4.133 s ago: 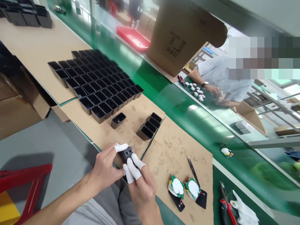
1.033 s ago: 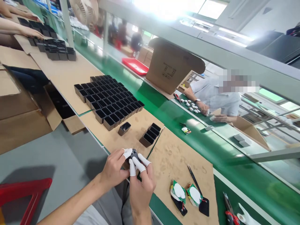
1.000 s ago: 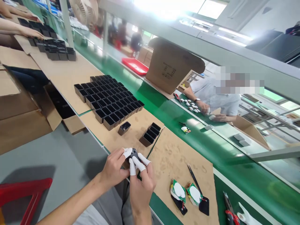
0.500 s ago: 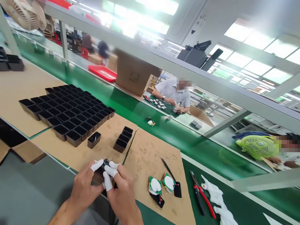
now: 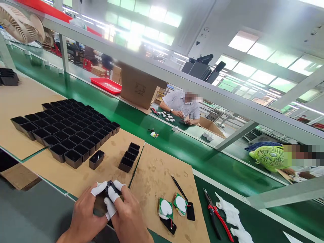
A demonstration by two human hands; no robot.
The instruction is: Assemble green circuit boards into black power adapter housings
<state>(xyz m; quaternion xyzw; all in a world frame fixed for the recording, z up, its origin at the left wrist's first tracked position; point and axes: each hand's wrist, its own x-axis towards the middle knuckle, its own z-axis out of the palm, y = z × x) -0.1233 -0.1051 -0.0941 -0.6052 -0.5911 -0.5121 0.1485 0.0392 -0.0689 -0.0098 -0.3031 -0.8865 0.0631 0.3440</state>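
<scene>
My left hand [image 5: 84, 214] and my right hand [image 5: 126, 216] meet at the bottom of the view, both gripping one small black plastic housing [image 5: 109, 185]. White finger cots cover the fingertips that pinch it. Just beyond stand a single black housing [image 5: 96, 159] and a short row of black housings [image 5: 129, 157] on the cardboard sheet [image 5: 157, 175]. Two green circuit boards with white discs [image 5: 174, 206] lie to the right of my right hand, with black tweezers [image 5: 178, 187] beside them.
A large block of several open black housings [image 5: 65, 130] fills the left of the bench. Red-handled pliers [image 5: 217, 217] and a white glove [image 5: 233, 219] lie at the right. A green conveyor belt [image 5: 177, 148] runs behind, and a person sits across it by a cardboard box [image 5: 139, 87].
The camera has tilted up and swung right, so my hands now sit lower in view. Both hands have kept their grip on the black housing throughout.
</scene>
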